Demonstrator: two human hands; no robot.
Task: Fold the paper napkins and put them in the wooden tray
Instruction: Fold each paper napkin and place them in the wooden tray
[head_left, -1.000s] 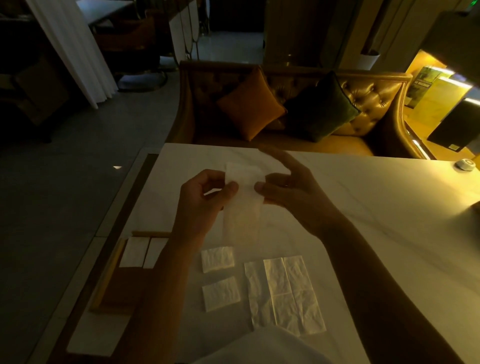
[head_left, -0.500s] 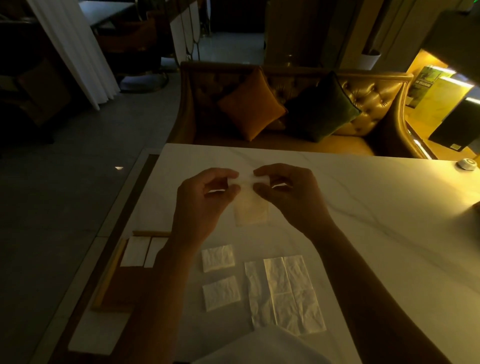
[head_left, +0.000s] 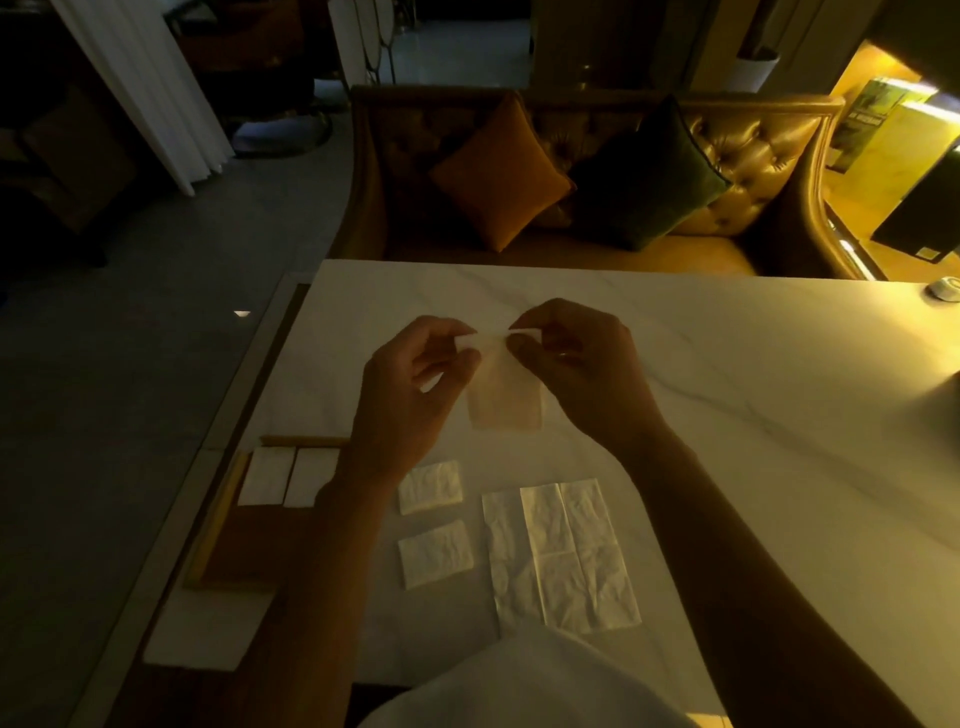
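Above the middle of the white marble table (head_left: 727, 415), my left hand (head_left: 410, 389) and my right hand (head_left: 582, 374) pinch the top edge of a folded paper napkin (head_left: 506, 400), which hangs down between them. Two small folded napkins (head_left: 430, 487) (head_left: 435, 553) lie on the table below my left hand. To their right lies a stack of unfolded napkins (head_left: 566, 556). The wooden tray (head_left: 218, 525) sits at the table's left edge, with two folded napkins (head_left: 288, 477) at its far end.
A white sheet (head_left: 208, 631) lies at the near end of the tray. A leather sofa (head_left: 753, 171) with an orange cushion (head_left: 501, 171) and a dark green cushion (head_left: 649, 176) stands beyond the table. A small round object (head_left: 943, 289) sits at the far right table edge.
The long hanging napkin has been folded in half and is now shorter. My right hand's fingers have closed onto its top edge, and both hands have dropped slightly.
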